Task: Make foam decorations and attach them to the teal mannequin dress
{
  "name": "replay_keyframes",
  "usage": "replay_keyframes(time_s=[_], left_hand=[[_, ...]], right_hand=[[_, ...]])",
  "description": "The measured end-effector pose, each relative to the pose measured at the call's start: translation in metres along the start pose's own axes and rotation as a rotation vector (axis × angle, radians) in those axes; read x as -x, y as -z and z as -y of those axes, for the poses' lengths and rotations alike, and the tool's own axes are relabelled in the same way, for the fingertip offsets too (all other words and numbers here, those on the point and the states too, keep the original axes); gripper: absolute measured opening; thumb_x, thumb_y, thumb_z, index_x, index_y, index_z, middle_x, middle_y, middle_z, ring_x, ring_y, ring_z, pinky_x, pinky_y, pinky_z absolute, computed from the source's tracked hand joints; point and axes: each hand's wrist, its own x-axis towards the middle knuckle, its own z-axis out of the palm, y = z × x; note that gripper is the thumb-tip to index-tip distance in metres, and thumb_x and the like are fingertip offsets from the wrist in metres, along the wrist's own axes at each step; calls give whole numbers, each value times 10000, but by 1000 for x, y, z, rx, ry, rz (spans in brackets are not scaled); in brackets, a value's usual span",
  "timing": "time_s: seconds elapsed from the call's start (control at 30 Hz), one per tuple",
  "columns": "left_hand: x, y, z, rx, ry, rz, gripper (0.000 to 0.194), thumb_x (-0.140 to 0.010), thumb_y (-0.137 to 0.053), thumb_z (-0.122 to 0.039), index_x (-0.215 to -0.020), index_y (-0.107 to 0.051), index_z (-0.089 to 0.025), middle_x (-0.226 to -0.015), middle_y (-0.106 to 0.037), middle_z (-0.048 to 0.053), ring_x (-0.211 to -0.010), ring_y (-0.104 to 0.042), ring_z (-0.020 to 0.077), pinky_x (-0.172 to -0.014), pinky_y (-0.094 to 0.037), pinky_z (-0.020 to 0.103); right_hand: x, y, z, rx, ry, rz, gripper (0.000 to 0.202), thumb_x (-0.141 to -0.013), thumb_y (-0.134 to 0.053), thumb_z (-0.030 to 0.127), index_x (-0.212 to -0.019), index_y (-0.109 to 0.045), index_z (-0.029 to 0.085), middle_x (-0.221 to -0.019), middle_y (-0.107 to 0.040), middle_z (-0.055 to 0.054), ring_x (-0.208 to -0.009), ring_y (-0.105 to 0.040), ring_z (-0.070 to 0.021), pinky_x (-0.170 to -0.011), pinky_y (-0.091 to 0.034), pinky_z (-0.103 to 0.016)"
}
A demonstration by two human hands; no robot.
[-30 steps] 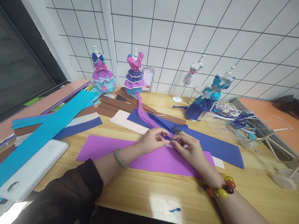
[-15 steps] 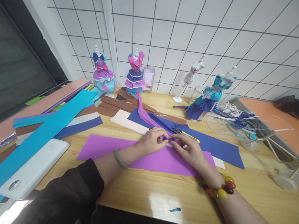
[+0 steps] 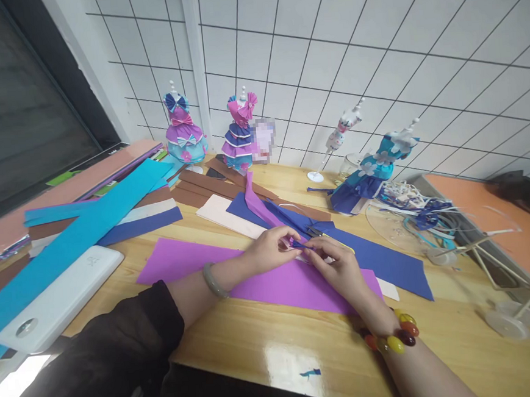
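Observation:
Between my fingertips is a small piece of dark blue paper [image 3: 298, 245], pinched at one end by my left hand [image 3: 271, 247] and at the other by my right hand [image 3: 336, 261]. Both hands are closed, and part of the piece is hidden by the fingers. Beneath them lies a wide purple paper strip [image 3: 196, 258]. Just beyond the right fingers, scissors or a similar dark-bladed tool [image 3: 314, 231] rest partly covered. A dark blue paper strip [image 3: 399, 267] runs out to the right, and a narrow purple strip [image 3: 256, 202] lies behind.
Dressed mini mannequins [image 3: 185, 131] and a bare mannequin [image 3: 344, 128] stand along the tiled wall. On the left are a white power bank [image 3: 70, 293] and a turquoise paper strip [image 3: 79, 237]. Scraps heap on a clear round plate [image 3: 393, 228] at right, near an orange-lined box [image 3: 490, 211].
My fingers have shifted slightly around the small dark blue piece, and its left end now tilts a little higher. Everything else stays in place.

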Motion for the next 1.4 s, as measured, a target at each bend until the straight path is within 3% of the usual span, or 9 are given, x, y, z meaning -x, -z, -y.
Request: replay_keyframes(time_s=[0.13,0.27,0.47,0.73,0.83,0.97,1.1,1.4], left_hand=[[-3,0,0,312,92,75,388,-624,-679,-273,-968,-546,-151,-797,-540,3,-706,-508,77,-661,-410,198],[-5,1,0,423,120,114,365,-586,-713,-299,-887,-595,-129,-664,-485,-35,-640,-467,57,-630,-388,188],[-6,2,3,543,192,71,305,-554,-736,-297,-737,-589,-101,-657,-512,-29,-630,-473,55,-615,-402,197],[-4,3,-3,764,318,125,331,-549,-751,-279,-777,-591,-100,-736,-588,10,-698,-567,100,-742,-442,300],[-5,6,-5,804,358,134,324,-597,-726,-287,-836,-599,-108,-812,-613,44,-718,-577,110,-745,-442,304],[-7,11,-3,901,423,153,273,-609,-721,-250,-795,-579,-108,-753,-624,46,-675,-584,113,-738,-440,312],[-8,14,-2,958,422,234,241,-620,-714,-237,-757,-571,-101,-729,-629,59,-660,-583,111,-724,-431,294],[-7,19,-1,1038,479,358,253,-637,-705,-190,-860,-623,-102,-756,-634,75,-718,-591,127,-749,-416,293]], right_hand=[[2,-1,1,-153,-93,-38,159,-785,-542,318,-820,-640,198,-814,-620,-60,-613,-561,-141,-544,-458,-276],[4,-5,1,-329,-184,-25,180,-763,-574,337,-856,-646,201,-778,-613,-44,-544,-555,-122,-524,-472,-272],[4,-7,2,-341,-238,-24,213,-740,-597,357,-862,-650,191,-666,-632,-26,-514,-563,-128,-511,-480,-271],[6,-12,5,-373,-235,8,226,-737,-602,358,-872,-594,177,-647,-639,-25,-507,-569,-135,-513,-481,-270],[3,-2,2,-276,-223,6,230,-788,-533,370,-884,-609,176,-735,-661,-46,-617,-598,-156,-590,-484,-285],[-4,17,-22,126,-216,-155,243,-810,-487,353,-879,-644,181,-883,-672,-76,-829,-599,-215,-762,-444,-358],[-6,26,-49,450,-174,-16,233,-800,-474,296,-867,-667,184,-903,-676,-97,-859,-588,-247,-750,-429,-374],[-5,27,-63,502,-136,40,258,-797,-438,258,-895,-670,204,-876,-673,-71,-791,-605,-224,-683,-446,-341]])
